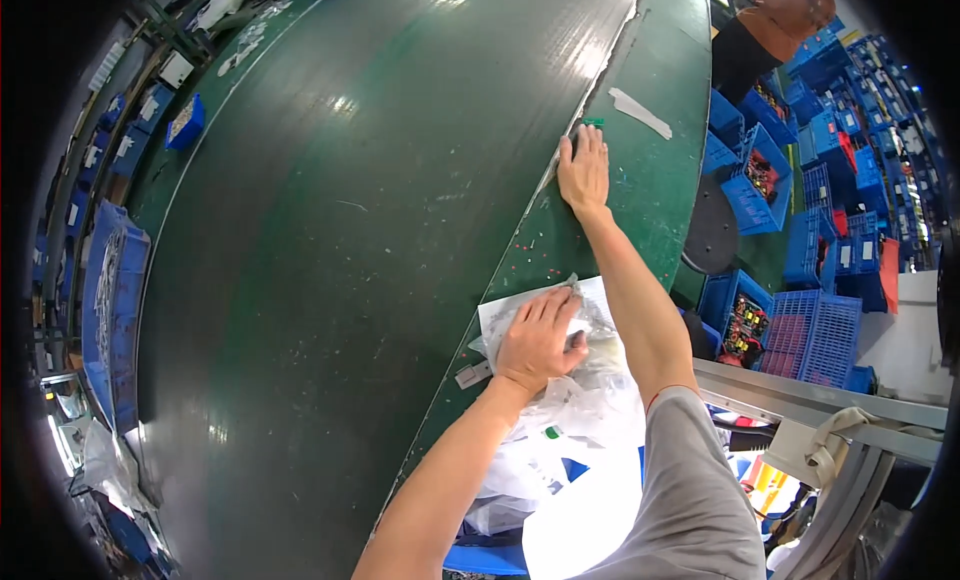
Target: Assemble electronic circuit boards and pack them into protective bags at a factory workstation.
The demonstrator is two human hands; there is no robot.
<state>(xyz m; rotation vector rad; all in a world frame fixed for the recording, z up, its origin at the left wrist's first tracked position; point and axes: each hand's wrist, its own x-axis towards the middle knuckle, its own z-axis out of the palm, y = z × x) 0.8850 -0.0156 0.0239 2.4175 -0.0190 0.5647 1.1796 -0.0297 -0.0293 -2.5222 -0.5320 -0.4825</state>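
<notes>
My left hand [538,342] lies with fingers spread on crumpled clear plastic bags [590,405] and a white sheet of paper [497,316] at the bench's near end. Farther off, my right hand [585,172] rests on the green bench strip beside the belt, arm stretched forward. Its fingers are extended and the thumb stands apart. Just at its fingertips sits a small green piece [594,122]; whether they touch it, I cannot tell. A small grey metal piece [472,375] lies left of the bags.
A wide dark green conveyor belt [330,270] runs along my left. On the strip lies a white torn piece [640,113]. Blue crates [752,205] with small parts stand at right, near a round black stool [712,225]. Another person [765,40] is at the far right.
</notes>
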